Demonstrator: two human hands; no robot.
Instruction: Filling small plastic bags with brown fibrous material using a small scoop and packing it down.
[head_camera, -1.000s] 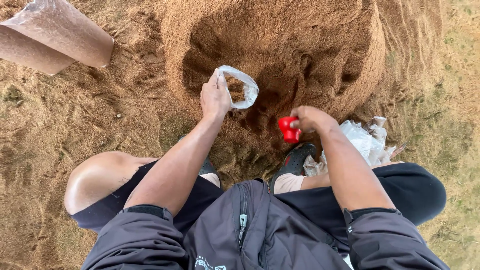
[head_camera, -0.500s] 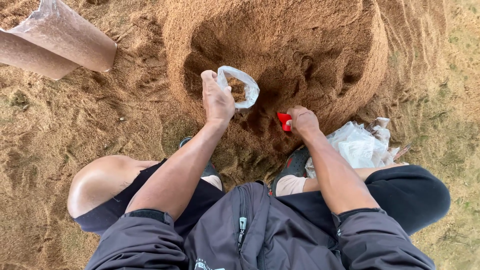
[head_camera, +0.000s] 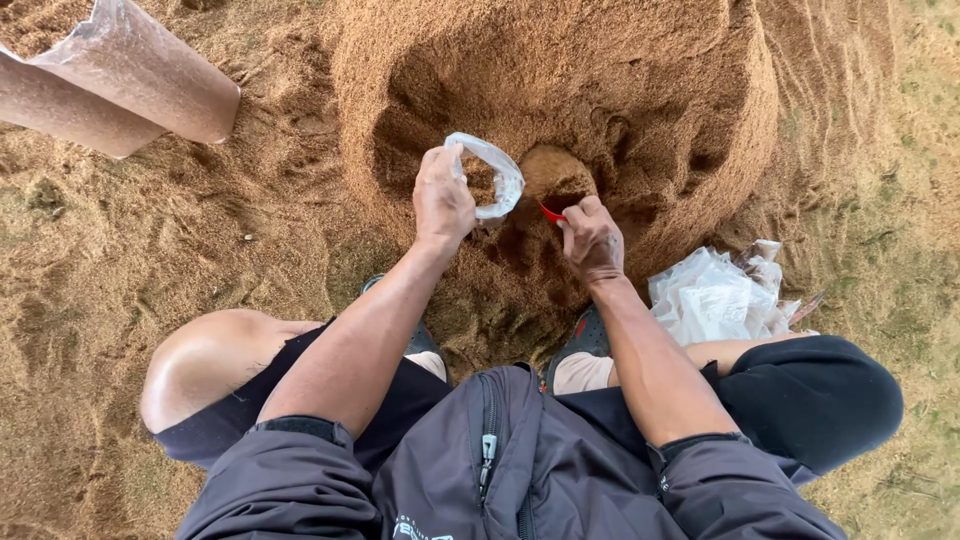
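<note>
My left hand (head_camera: 442, 200) grips the rim of a small clear plastic bag (head_camera: 491, 178), holding its mouth open; brown sawdust lies inside it. My right hand (head_camera: 590, 238) is shut on a red scoop (head_camera: 551, 212), mostly hidden by my fingers, heaped with sawdust (head_camera: 555, 175) and raised right beside the bag's mouth. Both hands are in front of a hollow dug into a big sawdust mound (head_camera: 560, 70). I squat, my knees and dark jacket at the bottom of the view.
Two long filled clear bags (head_camera: 130, 85) lie at the top left. A pile of empty clear plastic bags (head_camera: 715, 295) sits by my right knee. My shoes (head_camera: 585, 340) rest on the sawdust-covered ground; grassy earth (head_camera: 900, 200) shows at right.
My right hand has lifted the red scoop from low by my right foot up to the bag's mouth, now heaped with sawdust. My left hand keeps holding the bag open.
</note>
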